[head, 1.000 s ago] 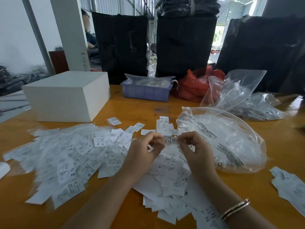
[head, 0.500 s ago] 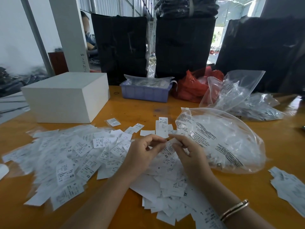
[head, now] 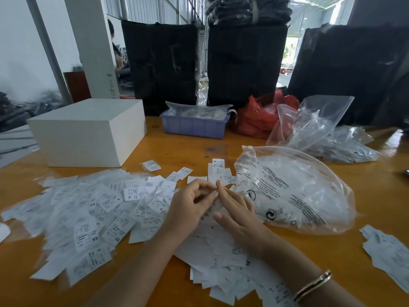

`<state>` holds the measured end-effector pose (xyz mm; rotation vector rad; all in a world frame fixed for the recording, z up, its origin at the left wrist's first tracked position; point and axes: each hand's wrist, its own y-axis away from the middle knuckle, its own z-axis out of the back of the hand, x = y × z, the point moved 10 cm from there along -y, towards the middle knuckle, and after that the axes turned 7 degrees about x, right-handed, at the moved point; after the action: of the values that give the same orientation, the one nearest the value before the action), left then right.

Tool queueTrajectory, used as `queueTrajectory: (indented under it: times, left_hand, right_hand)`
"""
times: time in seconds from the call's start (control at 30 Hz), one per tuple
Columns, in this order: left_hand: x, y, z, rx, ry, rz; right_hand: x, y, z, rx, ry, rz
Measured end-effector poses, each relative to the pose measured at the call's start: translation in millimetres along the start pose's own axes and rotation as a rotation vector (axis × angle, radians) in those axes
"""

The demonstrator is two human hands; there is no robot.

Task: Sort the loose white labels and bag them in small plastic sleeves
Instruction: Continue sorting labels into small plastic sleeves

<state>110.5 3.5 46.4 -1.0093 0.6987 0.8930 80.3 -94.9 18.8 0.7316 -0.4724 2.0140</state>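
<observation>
Loose white labels [head: 88, 207] with size prints lie spread over the orange table [head: 376, 196] to my left, and more labels [head: 221, 262] lie under my wrists. My left hand [head: 190, 204] is curled, its fingertips pinching a small blurred white label [head: 211, 203]. Against those fingertips lies my right hand [head: 236, 209], its fingers straight. A short stack of labels [head: 218, 171] lies just beyond the hands. A large clear zip bag [head: 298, 191] with black print lies to the right of my right hand. One small filled sleeve [head: 151, 165] lies apart.
A white box [head: 88, 131] stands at the back left, a purple tray [head: 194, 127] behind the middle, a red bag [head: 259, 118] and clear bags [head: 314, 120] at the back right. More labels [head: 387, 247] lie at the right edge. Black bundles [head: 159, 63] wall the far side.
Both hands pinched a label between them a second ago. My right hand has since let go and straightened its fingers, and both hands sank slightly toward the pile.
</observation>
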Motion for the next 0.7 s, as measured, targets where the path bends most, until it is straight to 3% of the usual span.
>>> queueTrajectory:
  times: [0.1,0.23,0.33,0.43,0.53,0.6,0.7]
  left_hand:
    - [0.3,-0.2,6.1,-0.032,-0.02,0.009]
    - [-0.1,1.7,32.0,-0.211,-0.238,0.011]
    - [-5.3,4.5,43.5,-0.289,-0.465,0.01]
    - [-5.6,5.6,53.9,-0.335,-0.588,0.045]
    - [-0.4,6.6,62.8,-0.368,-0.759,0.142]
    - [5.9,6.7,63.0,-0.343,-0.887,0.212]
    - [15.9,5.7,57.7,-0.26,-0.984,0.271]
  right_hand:
    - [6.1,3.8,20.3,-0.198,0.13,0.061]
    - [5.4,41.1,86.6,-0.83,0.174,0.098]
    - [-16.9,66.9,115.9,-1.02,0.297,-0.04]
    - [-64.2,74.1,127.2,-0.93,0.37,-0.403]
    - [-103.1,60.8,110.8,-0.609,0.392,-0.677]
    - [-111.6,54.3,102.8,-0.505,0.413,-0.72]
    - [-108.7,52.2,105.4,-0.545,0.411,-0.692]
